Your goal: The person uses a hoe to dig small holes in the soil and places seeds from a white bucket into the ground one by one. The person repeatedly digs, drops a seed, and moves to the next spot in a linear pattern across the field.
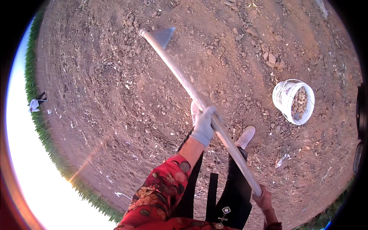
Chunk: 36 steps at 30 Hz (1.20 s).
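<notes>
A hoe with a long wooden handle (184,79) slants across the view from upper left to lower right. Its triangular metal blade (164,36) is at the far end, over loose soil; whether it touches the ground I cannot tell. My left hand (203,125), in a pale glove, grips the handle around its middle. Near the butt end, my right hand (263,197) is closed on the same handle and looks bare. To the right, a white plastic bucket (279,96) leans on the soil, its mouth showing what look like unshelled peanuts (299,101).
Cloddy brown soil (115,95) surrounds my feet, one light shoe (246,136) being right of the handle. Larger clods (274,61) lie above the bucket. A plastic scrap (282,160) rests below it. Green plants (32,66) border the field, with a person (35,105) far left.
</notes>
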Motion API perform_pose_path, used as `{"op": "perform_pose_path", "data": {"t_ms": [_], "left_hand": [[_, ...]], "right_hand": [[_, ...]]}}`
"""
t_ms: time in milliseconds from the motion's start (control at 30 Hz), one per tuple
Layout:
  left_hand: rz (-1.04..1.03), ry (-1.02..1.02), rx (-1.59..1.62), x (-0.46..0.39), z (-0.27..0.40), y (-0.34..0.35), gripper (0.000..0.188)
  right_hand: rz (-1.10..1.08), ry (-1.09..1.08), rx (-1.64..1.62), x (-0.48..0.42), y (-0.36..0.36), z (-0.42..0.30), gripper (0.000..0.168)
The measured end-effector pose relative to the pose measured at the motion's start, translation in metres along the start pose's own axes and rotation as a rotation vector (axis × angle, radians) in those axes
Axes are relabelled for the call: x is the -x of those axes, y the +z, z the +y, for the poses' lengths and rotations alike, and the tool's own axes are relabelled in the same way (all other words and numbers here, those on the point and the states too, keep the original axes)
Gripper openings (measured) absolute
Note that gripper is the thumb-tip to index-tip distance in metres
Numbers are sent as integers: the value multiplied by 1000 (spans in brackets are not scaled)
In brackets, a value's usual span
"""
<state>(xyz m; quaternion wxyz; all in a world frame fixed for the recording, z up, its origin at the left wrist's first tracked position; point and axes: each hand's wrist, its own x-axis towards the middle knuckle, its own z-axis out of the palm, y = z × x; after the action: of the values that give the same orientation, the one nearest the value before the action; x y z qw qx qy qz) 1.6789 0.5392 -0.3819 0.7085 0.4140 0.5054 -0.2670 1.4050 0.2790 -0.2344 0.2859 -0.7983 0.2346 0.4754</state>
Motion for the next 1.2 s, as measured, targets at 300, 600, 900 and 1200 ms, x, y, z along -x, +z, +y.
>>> {"op": "perform_pose_path", "data": {"t_ms": [300, 600, 900, 1200], "left_hand": [[314, 520, -329, -39, 126, -31, 29], [239, 266, -300, 36, -107, -20, 40], [-17, -331, 136, 130, -188, 15, 21], [13, -93, 120, 30, -47, -19, 20]], "right_hand": [[-71, -463, -171, -120, -3, -174, 49], [-215, -50, 9, 14, -28, -2, 52], [-262, 383, -320, 150, -36, 99, 39], [-7, -12, 33, 36, 7, 18, 38]]}}
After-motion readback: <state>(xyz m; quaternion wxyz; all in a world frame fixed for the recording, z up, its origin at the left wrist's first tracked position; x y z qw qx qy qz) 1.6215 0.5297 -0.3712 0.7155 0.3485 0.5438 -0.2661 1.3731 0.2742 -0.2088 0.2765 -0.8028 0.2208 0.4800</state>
